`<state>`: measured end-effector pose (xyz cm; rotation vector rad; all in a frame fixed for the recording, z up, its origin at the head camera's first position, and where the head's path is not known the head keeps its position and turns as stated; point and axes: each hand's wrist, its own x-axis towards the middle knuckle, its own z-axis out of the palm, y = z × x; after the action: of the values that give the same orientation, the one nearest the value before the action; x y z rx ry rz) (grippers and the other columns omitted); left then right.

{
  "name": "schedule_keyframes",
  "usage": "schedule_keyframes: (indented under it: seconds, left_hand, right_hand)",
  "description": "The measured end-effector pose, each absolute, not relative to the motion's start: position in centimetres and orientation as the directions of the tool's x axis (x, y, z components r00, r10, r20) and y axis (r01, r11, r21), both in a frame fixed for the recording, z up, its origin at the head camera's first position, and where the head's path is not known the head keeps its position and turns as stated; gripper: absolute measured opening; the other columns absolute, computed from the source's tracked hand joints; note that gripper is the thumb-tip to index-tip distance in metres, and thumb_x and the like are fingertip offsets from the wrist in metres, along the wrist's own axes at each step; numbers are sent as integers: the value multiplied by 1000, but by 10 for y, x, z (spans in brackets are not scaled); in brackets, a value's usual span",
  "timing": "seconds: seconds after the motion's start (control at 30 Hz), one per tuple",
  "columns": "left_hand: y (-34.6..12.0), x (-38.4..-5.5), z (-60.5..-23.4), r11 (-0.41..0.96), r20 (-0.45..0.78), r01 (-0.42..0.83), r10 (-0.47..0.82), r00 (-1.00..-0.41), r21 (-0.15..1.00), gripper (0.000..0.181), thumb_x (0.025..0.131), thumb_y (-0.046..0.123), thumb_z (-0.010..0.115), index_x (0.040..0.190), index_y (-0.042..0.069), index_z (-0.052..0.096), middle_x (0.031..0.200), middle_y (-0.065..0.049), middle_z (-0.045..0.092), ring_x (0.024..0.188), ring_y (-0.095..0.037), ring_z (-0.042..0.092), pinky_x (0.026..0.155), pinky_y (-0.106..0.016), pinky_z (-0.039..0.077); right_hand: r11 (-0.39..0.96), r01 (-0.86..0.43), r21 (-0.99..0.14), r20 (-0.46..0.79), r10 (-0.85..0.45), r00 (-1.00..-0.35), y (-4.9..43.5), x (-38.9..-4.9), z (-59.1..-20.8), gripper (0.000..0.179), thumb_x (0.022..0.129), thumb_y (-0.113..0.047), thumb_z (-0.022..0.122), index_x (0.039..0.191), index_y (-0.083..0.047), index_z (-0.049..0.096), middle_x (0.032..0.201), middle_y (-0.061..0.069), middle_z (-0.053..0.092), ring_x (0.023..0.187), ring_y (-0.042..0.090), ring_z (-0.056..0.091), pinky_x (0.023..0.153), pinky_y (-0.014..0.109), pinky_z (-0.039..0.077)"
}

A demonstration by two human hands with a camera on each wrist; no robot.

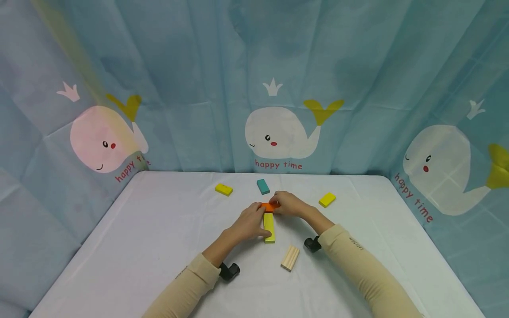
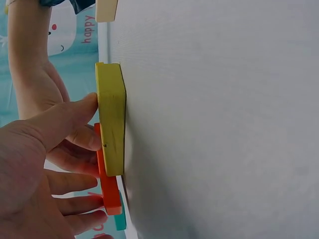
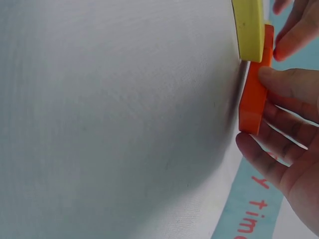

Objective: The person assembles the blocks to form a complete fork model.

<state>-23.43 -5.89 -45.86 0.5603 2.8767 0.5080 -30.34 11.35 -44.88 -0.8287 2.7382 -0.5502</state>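
Note:
An orange block (image 1: 268,207) lies crosswise at the far end of a long yellow block (image 1: 269,223), forming a T shape on the white table. My right hand (image 1: 292,205) pinches the orange block (image 3: 254,97), its thumb on the near face and the fingers round the far side and end. On the left, my left hand (image 1: 249,222) rests its thumb on the yellow block (image 2: 111,119). Its other fingers stretch out nearly straight, with fingertips at the left end of the orange block (image 2: 110,191).
Beyond the hands lie a teal block (image 1: 263,186), a yellow block (image 1: 224,189) to the left and another yellow block (image 1: 327,199) to the right. A plain wooden piece with lengthwise lines (image 1: 290,258) lies nearer. A blue whale-print curtain (image 1: 199,132) hangs behind the table.

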Motion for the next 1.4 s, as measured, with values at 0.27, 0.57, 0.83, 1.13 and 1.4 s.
schedule_keyframes:
  seconds: [0.27,0.57,0.83,1.13,1.4]
  left_hand:
    - [-58,-232,-455,871,-145,268,353,-924,412,85,78,41,81,144,2,45,152,-15,40,138,-30,40,115,-46,36]
    - [-59,-234,-458,855,-182,232,348,-919,464,81,79,40,80,142,1,47,153,-16,38,140,-30,39,114,-45,37]
    - [-62,-237,-458,843,-157,255,366,-917,474,77,79,39,80,140,2,50,151,-16,40,137,-30,43,114,-45,38]
    - [-63,-239,-458,848,-147,270,371,-917,456,76,78,39,81,138,3,52,149,-15,43,136,-30,44,113,-45,39]
    - [-62,-240,-457,845,-128,296,388,-913,446,72,78,38,81,136,6,55,146,-15,46,134,-29,45,113,-45,39]
  right_hand:
    - [764,-491,-419,-122,-583,-803,112,-304,-453,25,89,-11,70,113,-5,71,102,5,64,89,16,55,93,35,53]
    - [753,-494,-436,-120,-592,-797,113,-301,-453,25,88,-11,71,113,-4,71,102,6,64,88,16,55,91,35,53]
    - [749,-475,-462,-122,-584,-802,114,-300,-451,27,88,-8,71,114,-4,71,103,6,65,88,16,55,91,35,53]
    - [723,-502,-475,-94,-609,-788,117,-300,-452,26,87,-6,71,113,-2,71,102,7,66,86,16,55,87,34,54]
    - [731,-481,-485,-97,-591,-801,117,-301,-452,26,87,-7,71,113,-2,71,101,6,65,86,16,54,86,33,53]
